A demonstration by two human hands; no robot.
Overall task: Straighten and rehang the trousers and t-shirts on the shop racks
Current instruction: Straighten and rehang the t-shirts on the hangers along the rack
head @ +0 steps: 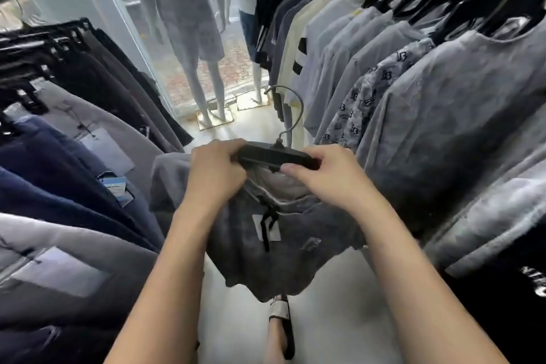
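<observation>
- Hands: my left hand point(215, 168) and right hand point(328, 177) meet in the aisle between the two racks, near the middle of the view
- Left hand: my fingers are curled over the left end of the black hanger point(274, 156) and clamped on it, knuckles up
- Right hand: my thumb and fingers pinch the right end of the hanger, thumb along its near edge
- Hanger: held close to level, tipped slightly down to the right; its metal hook point(291, 109) stands up in the open aisle, pointing away from me
- Garment point(283, 260): grey, hanging from the hanger below my hands and between my forearms; a dark cord point(267, 224) and a white tag point(274, 230) show near its top; its lower edge hangs above my sandal point(280, 313)
- Trousers point(88, 115): hung on clip hangers to my left, in black, navy and grey
- T-shirts point(413, 97): hung on black hangers to my right, mostly grey, some cream and black
- Mannequins point(204, 53): standing at the glass front beyond the aisle
</observation>
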